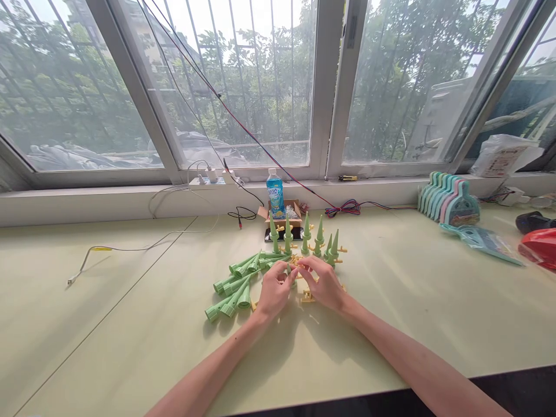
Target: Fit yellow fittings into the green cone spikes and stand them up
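My left hand (274,289) and my right hand (325,284) meet over the pale green table (391,301), fingers curled and pinched together around a small green spike with a yellow piece (293,270). To the left of my left hand lies a heap of several green cone-shaped spikes (237,284) on their sides. Just behind my hands several more green spikes (319,234) stand upright, yellow valve pieces sticking out of them. Small yellow parts (307,297) lie scattered under my right hand.
A blue-labelled bottle (275,195) and a small cardboard box (290,213) stand by the window sill. Red and black wires (347,207) and a white cable (130,248) trail across the table. Pastel plastic items (449,200) stand at the right; a red object (541,246) at the edge.
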A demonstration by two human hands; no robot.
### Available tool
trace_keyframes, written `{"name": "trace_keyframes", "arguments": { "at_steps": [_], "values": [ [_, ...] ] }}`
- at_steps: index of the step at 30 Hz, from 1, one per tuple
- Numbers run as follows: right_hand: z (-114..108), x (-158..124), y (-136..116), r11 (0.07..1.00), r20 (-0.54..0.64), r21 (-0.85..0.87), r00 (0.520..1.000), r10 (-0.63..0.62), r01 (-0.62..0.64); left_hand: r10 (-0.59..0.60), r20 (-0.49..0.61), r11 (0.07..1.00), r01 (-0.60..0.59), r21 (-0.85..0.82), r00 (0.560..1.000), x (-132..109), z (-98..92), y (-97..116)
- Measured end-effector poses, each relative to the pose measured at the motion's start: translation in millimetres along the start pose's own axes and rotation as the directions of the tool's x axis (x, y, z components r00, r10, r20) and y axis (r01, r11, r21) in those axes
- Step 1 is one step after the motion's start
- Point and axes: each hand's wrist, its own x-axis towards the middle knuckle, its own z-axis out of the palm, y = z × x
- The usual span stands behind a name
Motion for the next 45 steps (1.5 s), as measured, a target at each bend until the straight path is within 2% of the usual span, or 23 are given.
{"name": "trace_keyframes", "arguments": {
  "at_steps": [8,19,28,34,45],
  "values": [
    [1,0,1,0.999,-0.013,-0.001,0.999,0.047,-0.047,-0.012,-0.002,1.000,0.012,-0.015,1.000,0,0.4,0],
    [3,0,3,0.998,-0.048,-0.004,0.997,0.060,-0.060,0.002,0.003,0.996,-0.002,0.087,1.000,-1,0.4,1],
    [1,0,3,0.996,-0.117,-0.019,0.990,0.080,-0.082,0.039,0.075,0.970,-0.056,0.238,0.996,-3,1.4,-3],
    [1,0,3,0.996,-0.119,-0.028,0.989,0.087,-0.090,0.057,0.121,0.938,-0.095,0.332,0.991,-4,0.1,-10],
    [0,0,3,0.995,-0.125,-0.012,0.987,0.098,-0.100,0.077,0.172,0.847,-0.156,0.508,0.982,-5,0.9,-4]
  ]
}}
